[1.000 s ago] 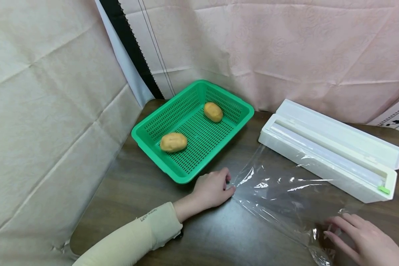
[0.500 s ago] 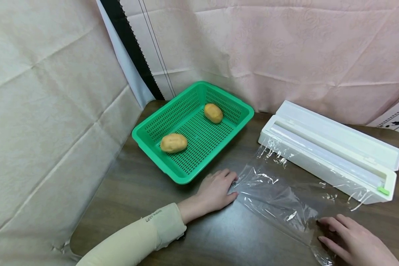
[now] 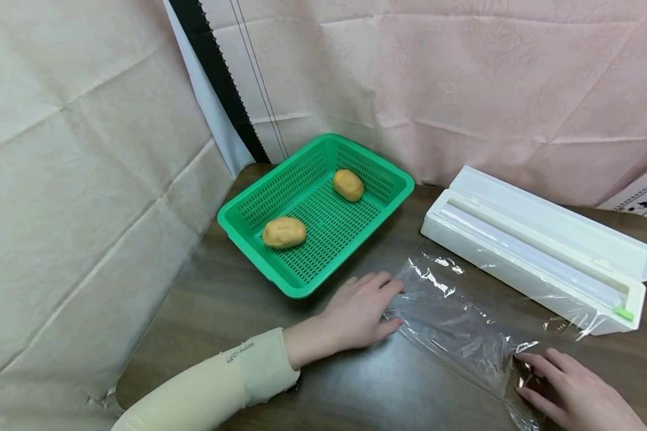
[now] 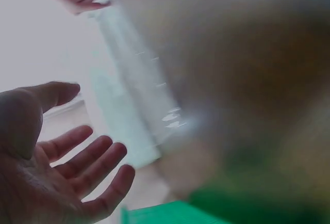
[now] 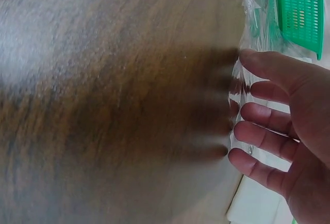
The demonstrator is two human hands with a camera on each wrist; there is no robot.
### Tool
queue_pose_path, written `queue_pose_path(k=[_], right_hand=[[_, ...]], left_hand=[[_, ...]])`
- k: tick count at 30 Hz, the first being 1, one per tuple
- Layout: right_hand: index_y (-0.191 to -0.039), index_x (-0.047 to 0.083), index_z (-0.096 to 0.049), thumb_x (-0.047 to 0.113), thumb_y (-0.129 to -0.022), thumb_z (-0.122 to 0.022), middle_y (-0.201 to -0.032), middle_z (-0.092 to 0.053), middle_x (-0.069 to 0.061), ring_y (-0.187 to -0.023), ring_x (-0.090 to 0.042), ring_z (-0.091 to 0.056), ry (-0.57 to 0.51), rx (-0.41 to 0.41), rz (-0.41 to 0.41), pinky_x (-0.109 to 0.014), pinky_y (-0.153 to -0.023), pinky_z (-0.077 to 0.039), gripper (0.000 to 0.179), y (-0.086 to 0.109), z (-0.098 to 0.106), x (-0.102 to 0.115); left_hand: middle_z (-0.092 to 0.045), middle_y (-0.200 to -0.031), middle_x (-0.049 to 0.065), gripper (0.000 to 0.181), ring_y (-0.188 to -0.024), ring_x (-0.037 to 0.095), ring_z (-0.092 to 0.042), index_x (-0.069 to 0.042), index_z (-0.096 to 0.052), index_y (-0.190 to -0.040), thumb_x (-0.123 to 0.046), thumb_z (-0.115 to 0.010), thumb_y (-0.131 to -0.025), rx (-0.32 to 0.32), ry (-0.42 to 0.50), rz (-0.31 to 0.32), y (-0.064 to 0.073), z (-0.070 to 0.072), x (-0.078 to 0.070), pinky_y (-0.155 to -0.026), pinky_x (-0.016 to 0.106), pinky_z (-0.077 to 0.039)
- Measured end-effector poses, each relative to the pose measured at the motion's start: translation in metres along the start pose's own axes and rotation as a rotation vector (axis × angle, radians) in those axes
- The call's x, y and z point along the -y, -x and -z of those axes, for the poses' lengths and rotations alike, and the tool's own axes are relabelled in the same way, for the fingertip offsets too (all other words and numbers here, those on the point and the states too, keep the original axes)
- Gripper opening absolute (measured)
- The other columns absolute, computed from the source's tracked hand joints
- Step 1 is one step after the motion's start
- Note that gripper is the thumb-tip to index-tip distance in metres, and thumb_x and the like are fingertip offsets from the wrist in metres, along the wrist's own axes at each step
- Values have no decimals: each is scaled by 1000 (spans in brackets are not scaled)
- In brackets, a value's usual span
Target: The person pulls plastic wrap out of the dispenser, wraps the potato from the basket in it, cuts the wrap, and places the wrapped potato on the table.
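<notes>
The thin clear wrap [image 3: 453, 323] lay on the brown table [image 3: 350, 389], in front of the long white box [image 3: 439, 232], with a hand near each end of it. The left hand [image 3: 358, 311] had its thumb and fingers apart and pinched nothing; it rested at one end of the wrap. The right hand [image 3: 577, 389] was at the other end, its fingers a bit bent and apart too, with the tips at the wrap's edge. Since no hand had a tight hold, an edge could flop over and stick to itself. The wrap was full of shiny creases and bunched up by the right hand, so it could cling in a lump there and be hard to pull flat. It could also stick to the fingers and lift when they did. The box's lid [image 3: 550, 224] was up and the roll [image 3: 531, 254] sat inside, but I could not tell if the wrap was cut loose. If it was joined on, a hard tug could drag the box along. The green basket [image 3: 356, 242] was near the left hand, so a bump could make its two potatoes [image 3: 284, 232] roll.
</notes>
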State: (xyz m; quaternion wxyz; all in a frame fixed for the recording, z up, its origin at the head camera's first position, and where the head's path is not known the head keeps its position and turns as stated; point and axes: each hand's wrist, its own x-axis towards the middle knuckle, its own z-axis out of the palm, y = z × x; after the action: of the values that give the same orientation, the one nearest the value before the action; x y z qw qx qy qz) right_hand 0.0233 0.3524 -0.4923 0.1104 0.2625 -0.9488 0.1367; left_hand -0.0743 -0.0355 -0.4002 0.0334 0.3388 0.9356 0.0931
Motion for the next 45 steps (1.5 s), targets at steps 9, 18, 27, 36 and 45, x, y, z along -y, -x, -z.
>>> queue_pose_path(k=[9, 18, 27, 36, 45], right_hand=[[-107, 15, -78, 71, -84, -78, -97, -57, 13, -80, -4, -52, -6, -74, 63, -20, -68, -41, 60, 5, -6, -8], [-105, 14, -79, 75, -87, -72, -97, -60, 12, -82, -8, -55, 8, -75, 86, -22, -70, -43, 64, 6, -8, -10], [-108, 16, -79, 68, -78, -85, -101, -62, 12, -87, -14, -59, 20, -70, 48, -20, -76, -44, 61, 4, -6, -5], [-108, 16, -78, 69, -80, -83, -102, -62, 11, -86, -13, -58, 20, -74, 53, -20, -75, -44, 60, 4, -6, -6], [-108, 16, -79, 62, -74, -91, -102, -61, 12, -86, -12, -58, 31, -57, 41, -22, -74, -45, 59, 3, -4, -5]], left_hand=[[-68, -129, 0, 51, -109, 16, -68, -17, -64, -142, -44, -76, -99, -50, 31, -63, -5, 60, 6, -83, 32, -57], [-65, -137, 6, 51, -118, 23, -66, -14, -63, -143, -39, -75, -100, -25, 78, 87, -18, 108, 60, -88, 41, -58], [-56, -152, 14, 62, -139, 32, -53, -11, -55, -152, -39, -74, -101, 114, 89, 226, -25, 133, 132, -110, 53, -48], [-43, -164, 18, 82, -149, 38, -44, -13, -47, -160, -46, -81, -94, 243, 30, 246, -25, 133, 173, -115, 61, -42], [-29, -172, 20, 90, -158, 43, -28, -16, -39, -166, -40, -85, -92, 378, 44, 299, -19, 123, 202, -121, 65, -33]])
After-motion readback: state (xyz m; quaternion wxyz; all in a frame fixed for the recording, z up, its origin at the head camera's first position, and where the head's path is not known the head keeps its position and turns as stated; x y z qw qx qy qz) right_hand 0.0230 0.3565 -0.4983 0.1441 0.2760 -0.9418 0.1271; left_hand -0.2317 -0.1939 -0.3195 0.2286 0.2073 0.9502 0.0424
